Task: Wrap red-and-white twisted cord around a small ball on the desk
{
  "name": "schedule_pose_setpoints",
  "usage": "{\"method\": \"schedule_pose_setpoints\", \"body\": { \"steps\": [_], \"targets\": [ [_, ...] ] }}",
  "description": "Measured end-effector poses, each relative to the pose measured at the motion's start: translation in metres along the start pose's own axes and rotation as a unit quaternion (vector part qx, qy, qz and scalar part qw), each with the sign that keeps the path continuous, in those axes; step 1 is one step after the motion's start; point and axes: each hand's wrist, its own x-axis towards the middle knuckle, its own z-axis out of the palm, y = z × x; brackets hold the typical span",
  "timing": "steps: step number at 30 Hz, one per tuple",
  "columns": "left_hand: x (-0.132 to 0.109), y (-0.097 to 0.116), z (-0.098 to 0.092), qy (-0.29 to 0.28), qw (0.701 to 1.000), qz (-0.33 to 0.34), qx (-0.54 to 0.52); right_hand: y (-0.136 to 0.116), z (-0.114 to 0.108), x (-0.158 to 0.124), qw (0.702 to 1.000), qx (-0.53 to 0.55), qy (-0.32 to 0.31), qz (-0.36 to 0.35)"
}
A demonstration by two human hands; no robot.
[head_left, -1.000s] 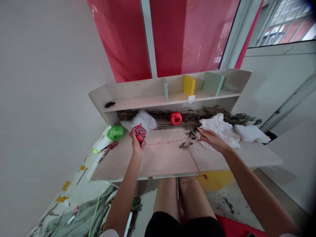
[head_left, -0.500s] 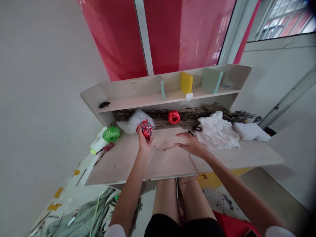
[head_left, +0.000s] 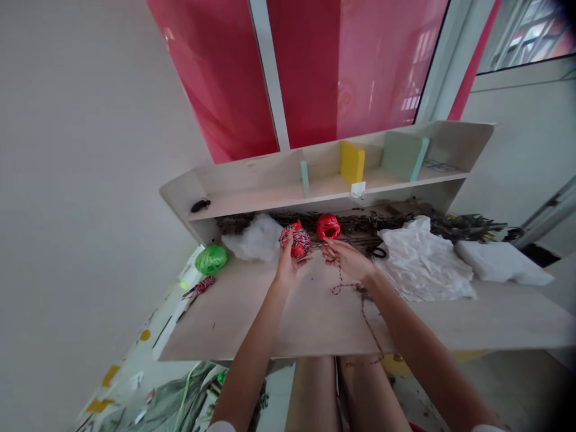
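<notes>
mid-frame on the pale wooden surface, the left hand curls closed around a red-and-white twine ball, while the right hand, just below a red raffia ball, pinches the twine strand trailing toward the near edge.

A glossy red panel rose behind a pale wooden shelf unit, which held a yellow block, a pale green board and a small black insect-shaped object. Along the back of the worktop lay dried twigs, a red raffia ball, cotton wadding and a crumpled white sheet. A green raffia ball sat near the left end, and a white foam pad lay near the right end.
</notes>
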Motion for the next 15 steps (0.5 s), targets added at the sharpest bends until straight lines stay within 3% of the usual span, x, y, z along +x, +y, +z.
{"method": "schedule_pose_setpoints", "body": {
  "steps": [5,10,15],
  "targets": [
    [0.015,-0.018,-0.007,-0.065,0.997,-0.040,-0.029,0.004,-0.015,0.004,0.995,0.034,0.093,0.003],
    [0.021,-0.025,-0.018,-0.098,0.990,-0.075,-0.062,0.011,-0.022,0.003,0.994,0.055,0.088,-0.027],
    [0.018,-0.022,-0.022,-0.093,0.982,-0.119,-0.115,0.016,-0.018,0.002,0.993,0.041,0.110,0.012]
  ]
}}
